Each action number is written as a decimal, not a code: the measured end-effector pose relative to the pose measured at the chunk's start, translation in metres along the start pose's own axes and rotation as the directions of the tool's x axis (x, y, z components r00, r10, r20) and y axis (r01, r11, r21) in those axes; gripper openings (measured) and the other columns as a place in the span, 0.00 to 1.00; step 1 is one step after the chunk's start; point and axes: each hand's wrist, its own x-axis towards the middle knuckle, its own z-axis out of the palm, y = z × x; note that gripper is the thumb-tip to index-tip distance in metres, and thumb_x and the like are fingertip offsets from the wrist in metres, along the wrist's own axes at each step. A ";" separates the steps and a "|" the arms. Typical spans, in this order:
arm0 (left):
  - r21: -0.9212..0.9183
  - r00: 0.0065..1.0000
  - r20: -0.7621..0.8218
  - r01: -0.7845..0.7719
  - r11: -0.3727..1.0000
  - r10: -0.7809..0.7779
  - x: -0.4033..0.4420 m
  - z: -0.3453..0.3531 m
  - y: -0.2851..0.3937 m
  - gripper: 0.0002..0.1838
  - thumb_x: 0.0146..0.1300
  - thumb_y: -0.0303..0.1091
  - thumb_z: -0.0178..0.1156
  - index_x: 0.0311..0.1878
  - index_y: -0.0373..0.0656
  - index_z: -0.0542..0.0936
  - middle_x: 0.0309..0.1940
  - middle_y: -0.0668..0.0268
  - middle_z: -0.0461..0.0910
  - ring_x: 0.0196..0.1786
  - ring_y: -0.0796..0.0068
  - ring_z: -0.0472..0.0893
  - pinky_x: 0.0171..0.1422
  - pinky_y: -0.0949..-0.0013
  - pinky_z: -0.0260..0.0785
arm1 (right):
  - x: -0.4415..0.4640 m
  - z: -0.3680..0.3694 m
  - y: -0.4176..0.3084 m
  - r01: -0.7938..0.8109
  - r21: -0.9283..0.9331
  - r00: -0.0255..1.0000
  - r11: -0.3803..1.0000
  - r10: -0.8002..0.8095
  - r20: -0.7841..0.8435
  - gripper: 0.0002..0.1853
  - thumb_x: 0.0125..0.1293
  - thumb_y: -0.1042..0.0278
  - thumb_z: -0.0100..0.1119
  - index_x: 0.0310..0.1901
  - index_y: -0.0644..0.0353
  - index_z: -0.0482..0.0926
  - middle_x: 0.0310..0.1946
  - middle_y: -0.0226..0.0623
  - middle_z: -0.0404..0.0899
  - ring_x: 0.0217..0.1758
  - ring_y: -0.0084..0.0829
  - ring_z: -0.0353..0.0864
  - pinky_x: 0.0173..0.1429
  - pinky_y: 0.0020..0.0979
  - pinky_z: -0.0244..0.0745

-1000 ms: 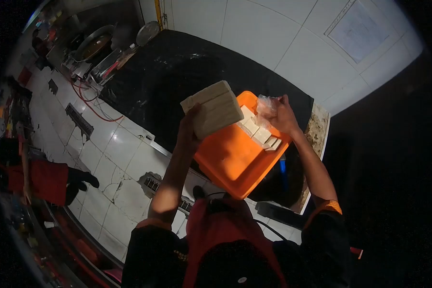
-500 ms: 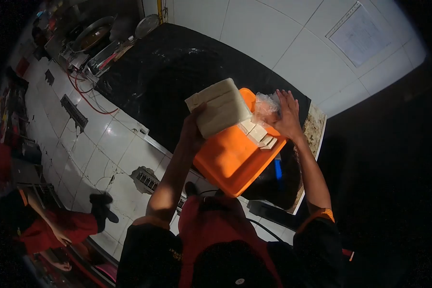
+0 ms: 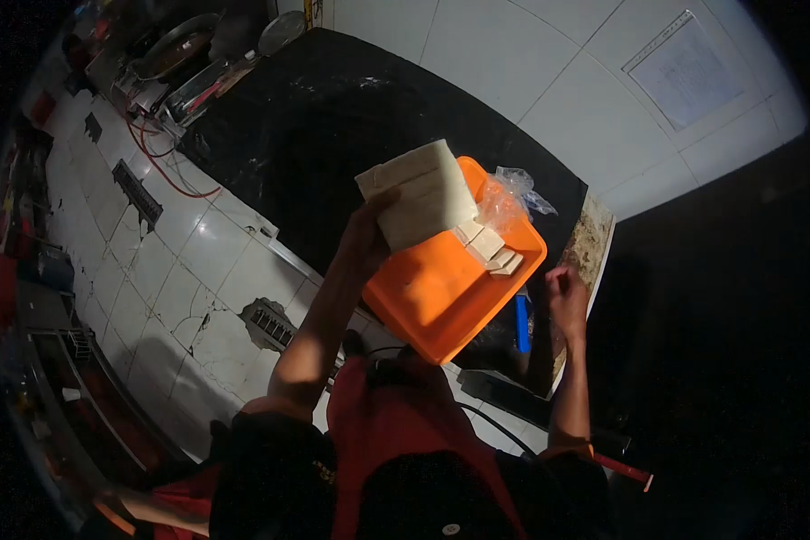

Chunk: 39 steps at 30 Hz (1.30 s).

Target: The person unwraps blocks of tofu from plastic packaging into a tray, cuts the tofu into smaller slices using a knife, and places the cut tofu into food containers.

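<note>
A large pale block of tofu (image 3: 423,193) rests in my left hand (image 3: 369,234), whose fingers are closed around its near side. The block is tilted above the far left part of an orange tray (image 3: 423,310). Several small cut tofu pieces (image 3: 486,245) lie in the tray along its right side. A crumpled clear plastic bag (image 3: 511,198) drapes over the tray's far right corner. My right hand (image 3: 569,301) hovers right of the tray with fingers curled in and nothing visible in them. Nearest to it is a blue handle (image 3: 522,324); what it belongs to is hidden.
A black-covered counter (image 3: 297,117) carries the tray, with a worn edge (image 3: 594,234) at the right. Pans and utensils (image 3: 184,54) stand at the far left. A paper sheet (image 3: 688,72) hangs on the tiled wall. Another person's arm (image 3: 157,511) shows at lower left.
My right hand has left the plastic bag and moved toward me, down the tray's right side; its spread fingers have curled. My left hand still holds the tofu block. The other person has shifted.
</note>
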 end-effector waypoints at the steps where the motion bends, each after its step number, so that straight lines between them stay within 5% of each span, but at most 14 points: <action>1: -0.001 1.000 -0.002 -0.001 1.000 0.001 0.003 -0.002 -0.001 0.30 0.59 0.40 0.64 0.60 0.36 0.66 0.47 0.57 0.75 0.49 0.67 0.80 0.50 0.63 0.78 | -0.018 0.006 0.021 0.020 0.016 0.997 1.000 -0.021 0.075 0.06 0.61 0.73 0.62 0.36 0.62 0.75 0.28 0.34 0.77 0.34 0.28 0.78 0.39 0.31 0.72; 3: -0.017 0.995 0.080 0.057 0.998 -0.055 0.015 -0.004 -0.009 0.30 0.58 0.40 0.64 0.59 0.36 0.67 0.47 0.57 0.75 0.49 0.67 0.80 0.52 0.63 0.78 | -0.053 0.017 0.009 0.002 -0.335 0.990 0.942 0.046 0.134 0.13 0.56 0.72 0.68 0.40 0.61 0.74 0.32 0.41 0.77 0.36 0.36 0.78 0.44 0.34 0.72; 5: -0.029 0.992 0.116 0.044 0.999 -0.041 0.021 -0.002 -0.018 0.29 0.58 0.39 0.64 0.59 0.36 0.67 0.47 0.57 0.76 0.49 0.66 0.80 0.53 0.63 0.77 | -0.068 0.033 0.032 0.111 -0.272 0.987 0.956 -0.074 0.145 0.20 0.53 0.70 0.70 0.45 0.58 0.72 0.36 0.46 0.76 0.40 0.44 0.78 0.47 0.40 0.72; 7: -0.036 0.988 0.147 0.040 0.999 -0.034 0.023 0.006 -0.021 0.28 0.58 0.39 0.64 0.59 0.36 0.67 0.46 0.57 0.76 0.49 0.66 0.80 0.54 0.63 0.77 | -0.066 0.032 0.010 0.025 -0.390 0.993 0.920 0.021 0.112 0.24 0.52 0.71 0.70 0.49 0.57 0.69 0.39 0.48 0.77 0.44 0.49 0.78 0.49 0.43 0.71; 9: -0.019 0.987 0.149 0.060 0.998 -0.056 0.019 0.015 -0.022 0.29 0.61 0.40 0.62 0.60 0.35 0.66 0.47 0.57 0.75 0.49 0.66 0.79 0.51 0.64 0.78 | -0.064 0.033 0.003 -0.102 -0.275 0.988 0.956 0.130 0.085 0.24 0.52 0.72 0.69 0.49 0.58 0.69 0.40 0.49 0.77 0.46 0.53 0.77 0.50 0.44 0.71; 11: -0.029 0.984 0.166 0.072 0.997 -0.066 0.021 0.017 -0.024 0.29 0.61 0.40 0.62 0.60 0.35 0.66 0.48 0.57 0.75 0.49 0.65 0.79 0.51 0.64 0.78 | -0.064 0.032 0.012 -0.194 -0.198 0.972 0.961 0.215 0.092 0.22 0.53 0.76 0.64 0.50 0.60 0.70 0.40 0.53 0.77 0.46 0.51 0.78 0.49 0.43 0.72; 15: -0.020 0.985 0.153 0.080 0.997 -0.076 0.014 0.017 -0.019 0.27 0.58 0.37 0.63 0.58 0.35 0.68 0.47 0.57 0.76 0.49 0.65 0.80 0.54 0.60 0.77 | -0.074 0.014 0.049 -0.099 -0.055 0.994 0.994 0.097 -0.045 0.16 0.58 0.77 0.52 0.49 0.66 0.72 0.32 0.37 0.77 0.35 0.31 0.76 0.41 0.33 0.71; 17: -0.036 0.986 0.158 0.053 0.998 -0.046 0.019 0.010 -0.022 0.27 0.58 0.37 0.63 0.58 0.35 0.68 0.48 0.57 0.75 0.49 0.65 0.79 0.54 0.60 0.77 | -0.084 -0.020 0.024 -0.366 0.055 0.931 0.929 0.365 0.018 0.13 0.60 0.72 0.53 0.46 0.67 0.75 0.35 0.40 0.78 0.37 0.33 0.79 0.43 0.33 0.73; 19: -0.062 0.987 0.159 0.039 0.997 -0.029 0.022 0.008 -0.025 0.27 0.58 0.37 0.63 0.58 0.35 0.68 0.48 0.57 0.75 0.50 0.65 0.79 0.54 0.60 0.77 | -0.088 -0.048 -0.007 -0.405 0.244 0.913 0.881 0.401 0.070 0.14 0.67 0.68 0.50 0.51 0.65 0.73 0.29 0.34 0.75 0.28 0.24 0.76 0.33 0.27 0.72; 23: -0.064 0.963 0.262 0.073 0.995 -0.054 0.019 0.017 -0.023 0.30 0.57 0.38 0.64 0.59 0.34 0.67 0.49 0.57 0.75 0.50 0.66 0.79 0.54 0.62 0.76 | -0.083 -0.044 -0.096 -0.258 0.300 0.964 0.918 0.264 0.022 0.20 0.74 0.57 0.45 0.59 0.60 0.66 0.23 0.30 0.70 0.21 0.20 0.71 0.23 0.23 0.67; 25: -0.057 0.950 0.311 0.046 0.997 -0.026 0.020 0.021 -0.025 0.31 0.57 0.38 0.64 0.60 0.34 0.66 0.49 0.57 0.75 0.50 0.67 0.78 0.54 0.62 0.76 | -0.081 -0.024 -0.125 0.032 -0.096 0.999 0.995 -0.035 -0.028 0.18 0.74 0.60 0.45 0.59 0.60 0.66 0.24 0.39 0.74 0.22 0.27 0.77 0.23 0.29 0.71; 27: -0.024 0.927 0.376 -0.012 1.000 0.020 0.024 0.019 -0.033 0.32 0.57 0.39 0.64 0.61 0.33 0.65 0.49 0.58 0.74 0.51 0.67 0.78 0.55 0.64 0.75 | -0.076 0.002 -0.147 0.371 -0.350 0.914 0.860 -0.405 -0.025 0.18 0.73 0.63 0.45 0.60 0.60 0.65 0.28 0.52 0.77 0.27 0.41 0.83 0.26 0.37 0.73; 29: -0.016 0.930 0.366 -0.005 1.000 0.010 0.019 0.020 -0.032 0.32 0.57 0.39 0.64 0.61 0.32 0.65 0.49 0.58 0.74 0.51 0.67 0.78 0.55 0.65 0.74 | -0.082 0.017 -0.159 0.059 -0.184 0.980 0.981 -0.022 0.197 0.19 0.73 0.66 0.45 0.62 0.60 0.63 0.31 0.61 0.77 0.32 0.52 0.83 0.27 0.43 0.73; 39: 0.015 0.968 0.252 -0.002 1.000 -0.002 0.009 0.012 -0.030 0.29 0.58 0.39 0.63 0.59 0.34 0.67 0.47 0.60 0.75 0.50 0.69 0.78 0.55 0.66 0.73 | -0.084 0.042 -0.158 0.120 -0.154 0.969 0.981 -0.082 0.233 0.17 0.74 0.64 0.42 0.59 0.62 0.63 0.26 0.60 0.74 0.27 0.60 0.77 0.26 0.48 0.67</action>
